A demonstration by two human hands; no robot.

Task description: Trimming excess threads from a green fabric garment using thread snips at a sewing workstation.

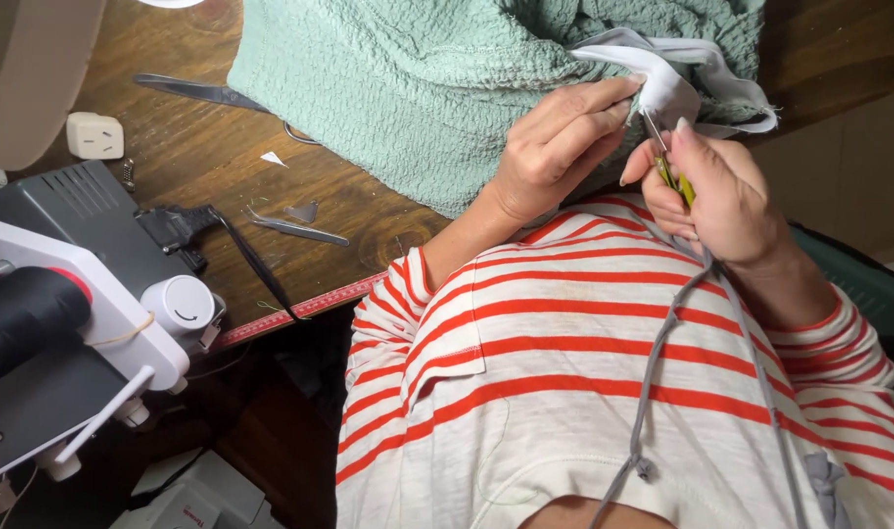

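Here, left hand [555, 147] pinching white fabric band [677, 83] taut beside green knit [418, 78]; right hand [721, 191] gripping yellow-handled seam ripper [674, 181]. Keep tip shallow, under stitches only.

I'm in a home sewing corner: a sewing machine [65, 323] sits well left of my left hand [555, 147], with scissors [207, 93] and tweezers [295, 230] on the wooden bench [192, 167].
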